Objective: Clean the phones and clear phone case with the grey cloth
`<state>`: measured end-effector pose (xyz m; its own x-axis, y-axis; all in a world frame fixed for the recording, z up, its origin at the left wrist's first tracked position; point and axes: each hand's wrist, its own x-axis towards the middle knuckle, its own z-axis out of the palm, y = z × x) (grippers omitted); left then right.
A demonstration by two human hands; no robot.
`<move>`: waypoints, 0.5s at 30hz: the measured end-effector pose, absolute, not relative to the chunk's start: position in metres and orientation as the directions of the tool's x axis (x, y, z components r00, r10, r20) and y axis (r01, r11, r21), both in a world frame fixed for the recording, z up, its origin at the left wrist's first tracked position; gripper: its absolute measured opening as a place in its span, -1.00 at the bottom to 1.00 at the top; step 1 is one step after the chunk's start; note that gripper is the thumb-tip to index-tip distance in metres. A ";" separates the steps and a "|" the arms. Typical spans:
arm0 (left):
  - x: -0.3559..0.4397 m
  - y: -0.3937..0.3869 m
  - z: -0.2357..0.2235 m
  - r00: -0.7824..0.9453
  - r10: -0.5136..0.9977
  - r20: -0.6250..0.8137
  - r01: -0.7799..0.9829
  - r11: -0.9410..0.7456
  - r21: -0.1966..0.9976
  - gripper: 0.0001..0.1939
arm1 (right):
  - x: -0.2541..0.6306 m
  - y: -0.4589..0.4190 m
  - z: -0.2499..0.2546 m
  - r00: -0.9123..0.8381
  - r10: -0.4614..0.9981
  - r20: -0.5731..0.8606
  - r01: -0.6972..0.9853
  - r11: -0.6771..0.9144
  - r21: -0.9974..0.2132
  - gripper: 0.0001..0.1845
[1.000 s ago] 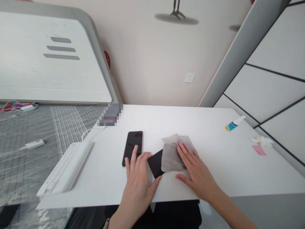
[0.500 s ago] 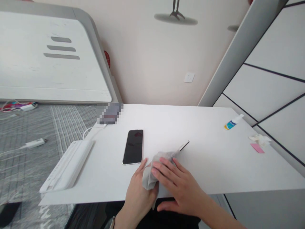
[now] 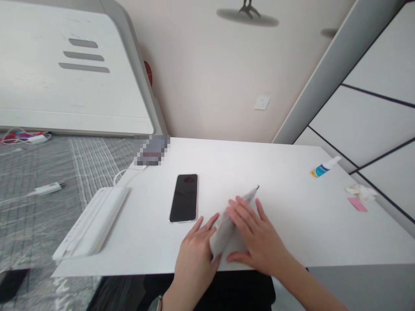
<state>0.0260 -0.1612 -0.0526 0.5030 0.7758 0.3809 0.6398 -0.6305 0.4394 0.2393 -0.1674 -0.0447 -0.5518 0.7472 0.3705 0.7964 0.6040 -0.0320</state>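
A light grey cloth lies folded over a slim object, of which only a narrow dark tip shows at the far end. My left hand grips the cloth's near left side with the thumb below it; two of its fingers stretch out over the table. Across the top of the cloth lies my right hand, its fingers long and pressing the fabric, thumb on the near side. What the cloth covers is mostly hidden. Just left of the hands, a smartphone with a dark screen lies flat.
A white table carries a long white power strip, a blurred-out device on a cable, a small bottle, a pink slip and crumpled tissue. A grey-covered bed adjoins the left side.
Both hands have shifted a little right. The cloth has spread along the slim object toward its far tip, so less of that tip shows. The view has tilted slightly.
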 end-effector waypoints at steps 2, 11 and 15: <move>0.028 -0.161 -0.052 0.466 0.786 0.405 0.689 -0.610 0.392 -0.65 | 0.251 -0.159 -0.043 -0.438 0.806 0.398 0.871 0.490 -0.034 0.02; 0.025 -0.157 -0.053 0.478 0.691 0.542 0.649 -0.694 0.312 -0.67 | 0.246 -0.159 -0.039 -0.568 0.735 0.369 0.789 0.615 -0.010 0.04; 0.026 -0.157 -0.056 0.469 0.723 0.507 0.698 -0.655 0.289 -0.69 | 0.251 -0.153 -0.038 -0.384 0.825 0.415 0.894 0.445 -0.058 0.16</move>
